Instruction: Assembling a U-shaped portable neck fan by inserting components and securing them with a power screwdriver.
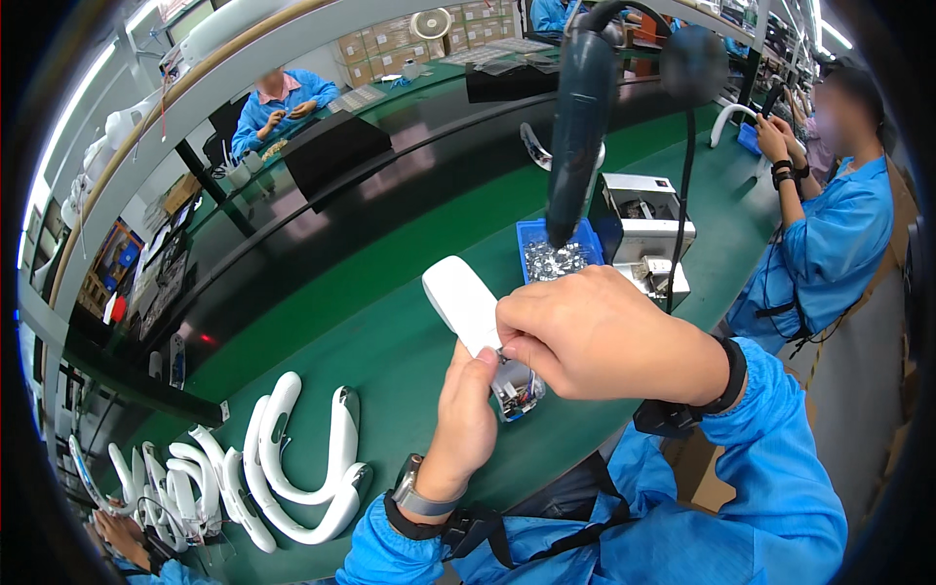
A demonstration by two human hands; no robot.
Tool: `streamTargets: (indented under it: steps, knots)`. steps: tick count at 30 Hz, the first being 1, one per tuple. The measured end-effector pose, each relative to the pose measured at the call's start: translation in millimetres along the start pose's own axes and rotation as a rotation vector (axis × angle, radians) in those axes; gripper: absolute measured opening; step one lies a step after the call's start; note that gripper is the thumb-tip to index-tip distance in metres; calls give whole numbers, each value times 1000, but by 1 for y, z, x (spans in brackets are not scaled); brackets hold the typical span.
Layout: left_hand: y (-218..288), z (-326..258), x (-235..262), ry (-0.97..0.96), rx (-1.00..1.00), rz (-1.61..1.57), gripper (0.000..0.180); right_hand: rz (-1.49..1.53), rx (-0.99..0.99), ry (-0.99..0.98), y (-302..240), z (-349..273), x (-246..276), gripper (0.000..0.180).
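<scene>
My left hand is closed around the lower end of a white curved plastic housing, its rounded end pointing up and away. My right hand comes in from the right with its fingers pinched at the same lower end. A small metallic piece shows at the fingertips, mostly hidden by them. Just below the hands sits a small open tray with little parts in it. Beyond my right hand stands a blue bin full of small metal pieces.
A dark powered screwdriver hangs above the blue bin. Right of the bin stands a metal box device. Several white curved housings lie at left on the green bench. Co-workers in blue sit right, across and at lower left.
</scene>
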State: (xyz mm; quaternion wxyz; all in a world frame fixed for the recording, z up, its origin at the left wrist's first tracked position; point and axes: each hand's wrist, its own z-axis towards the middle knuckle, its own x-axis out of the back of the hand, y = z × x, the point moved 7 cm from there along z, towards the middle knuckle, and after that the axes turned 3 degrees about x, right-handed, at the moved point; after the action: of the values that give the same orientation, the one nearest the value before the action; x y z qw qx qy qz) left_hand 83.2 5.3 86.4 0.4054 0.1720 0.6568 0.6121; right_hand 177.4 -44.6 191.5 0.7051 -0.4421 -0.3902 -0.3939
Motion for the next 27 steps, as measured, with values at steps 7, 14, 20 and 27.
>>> streamTargets:
  steps: [7,14,20,27]
  knots:
    - [5,-2,8,60,0,100,38,-123,71,146,-8,-4,0,14]
    - [8,-1,14,34,49,6,33,-121,161,466,-12,-18,-7,17]
    - [5,5,16,-90,138,-89,35,-153,362,540,-9,-18,-10,18]
    - [-6,5,15,15,116,-208,43,-147,440,584,-2,-23,-14,21]
